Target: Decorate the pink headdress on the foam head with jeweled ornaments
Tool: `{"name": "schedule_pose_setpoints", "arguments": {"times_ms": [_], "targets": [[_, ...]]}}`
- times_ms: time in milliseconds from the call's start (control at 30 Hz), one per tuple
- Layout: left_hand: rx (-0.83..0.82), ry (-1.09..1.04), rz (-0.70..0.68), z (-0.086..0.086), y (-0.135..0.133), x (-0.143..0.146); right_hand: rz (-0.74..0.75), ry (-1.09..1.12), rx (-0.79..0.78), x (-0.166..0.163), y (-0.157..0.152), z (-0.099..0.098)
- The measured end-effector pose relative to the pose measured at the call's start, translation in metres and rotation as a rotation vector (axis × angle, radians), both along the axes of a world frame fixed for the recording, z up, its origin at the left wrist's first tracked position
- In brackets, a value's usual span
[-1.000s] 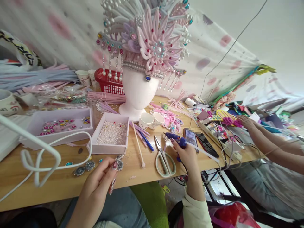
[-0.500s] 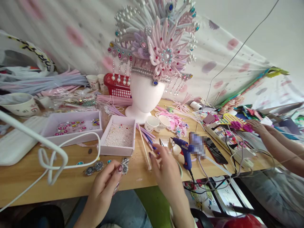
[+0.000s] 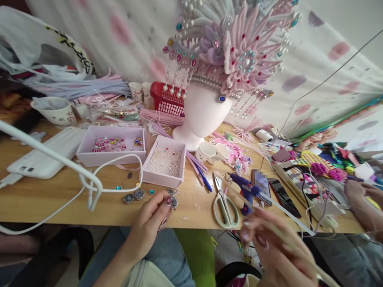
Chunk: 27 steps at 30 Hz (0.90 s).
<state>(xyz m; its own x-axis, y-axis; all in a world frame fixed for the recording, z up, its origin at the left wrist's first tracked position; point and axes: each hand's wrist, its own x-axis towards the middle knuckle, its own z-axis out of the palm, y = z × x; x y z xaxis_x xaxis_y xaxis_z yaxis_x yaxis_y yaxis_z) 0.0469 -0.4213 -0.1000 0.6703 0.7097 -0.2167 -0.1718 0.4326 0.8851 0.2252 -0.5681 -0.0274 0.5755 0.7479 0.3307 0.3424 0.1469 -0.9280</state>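
My left hand (image 3: 151,221) is at the table's front edge, thumb and fingers pinched on a small silver ornament (image 3: 172,201). Two similar silver pieces (image 3: 133,196) and small gems lie just left of it. My right hand (image 3: 271,243) is off the table edge at the lower right, smeared by motion, its fingers closed round a thin pale stick (image 3: 302,255) that slants down to the right. Between the hands lie white-handled scissors (image 3: 226,204), and a blue glue gun (image 3: 247,190) sits beyond them.
A white mannequin head (image 3: 203,117) wears a pink beaded headdress (image 3: 233,52). In front are a box of pearls (image 3: 165,161), a box of gems (image 3: 112,143), paper cups (image 3: 212,151) and a phone (image 3: 261,181). A white cable (image 3: 89,187) loops at left. Another person's hands (image 3: 359,191) work at right.
My right hand set the glue gun down, reached to the thin stick on the table and has pulled it back towards me. The left hand kept its pinch. The view shifted left.
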Motion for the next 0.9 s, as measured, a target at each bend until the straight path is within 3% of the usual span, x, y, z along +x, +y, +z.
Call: {"name": "schedule_pose_setpoints", "arguments": {"times_ms": [100,167,300,433,533,600,733,900], "targets": [[0.047,0.015,-0.040,0.003,-0.002,0.004,-0.217,-0.012,0.286,0.002,0.002,0.003],[0.120,0.054,-0.040,0.004,-0.002,0.005,-0.205,0.077,0.342,0.006,0.018,0.000],[0.361,0.175,-0.068,0.000,-0.001,0.002,0.123,0.300,0.163,0.010,0.058,-0.015],[0.539,0.272,-0.106,-0.006,0.000,0.000,0.207,0.511,0.263,0.002,0.084,-0.038],[0.574,0.277,-0.140,-0.008,0.001,0.001,0.325,0.624,0.139,-0.007,0.090,-0.050],[0.578,0.264,-0.145,-0.007,0.002,0.002,0.317,0.623,0.083,-0.011,0.094,-0.055],[0.571,0.233,-0.148,-0.005,0.003,0.002,0.125,0.686,0.108,-0.017,0.105,-0.057],[0.569,0.223,-0.169,-0.001,0.004,0.001,0.098,0.752,0.042,-0.025,0.120,-0.056]]}}
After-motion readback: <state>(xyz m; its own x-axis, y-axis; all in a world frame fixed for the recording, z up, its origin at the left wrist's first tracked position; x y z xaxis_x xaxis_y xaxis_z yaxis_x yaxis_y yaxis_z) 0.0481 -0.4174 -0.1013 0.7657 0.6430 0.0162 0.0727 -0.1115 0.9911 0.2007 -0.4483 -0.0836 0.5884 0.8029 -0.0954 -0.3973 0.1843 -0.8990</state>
